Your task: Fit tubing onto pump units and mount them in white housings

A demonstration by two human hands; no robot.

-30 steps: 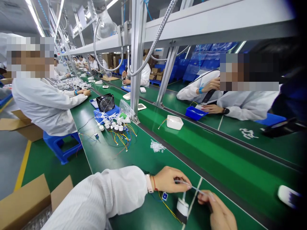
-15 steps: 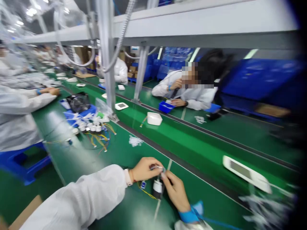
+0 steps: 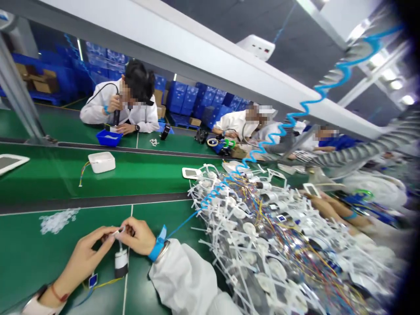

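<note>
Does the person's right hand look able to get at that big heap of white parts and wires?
Probably yes. The right hand sits beside the heap of white plastic parts and coloured wires, with only green bench and a thin blue cord between, though it pinches a small white piece.

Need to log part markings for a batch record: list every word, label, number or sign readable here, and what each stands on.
No text can be read.
Small blue-and-white tag on the wire beside the left hand: too small to read.
Small tag in the wire-and-plastic pile: too small to read.
White device screen on the belt: nothing legible.
</note>
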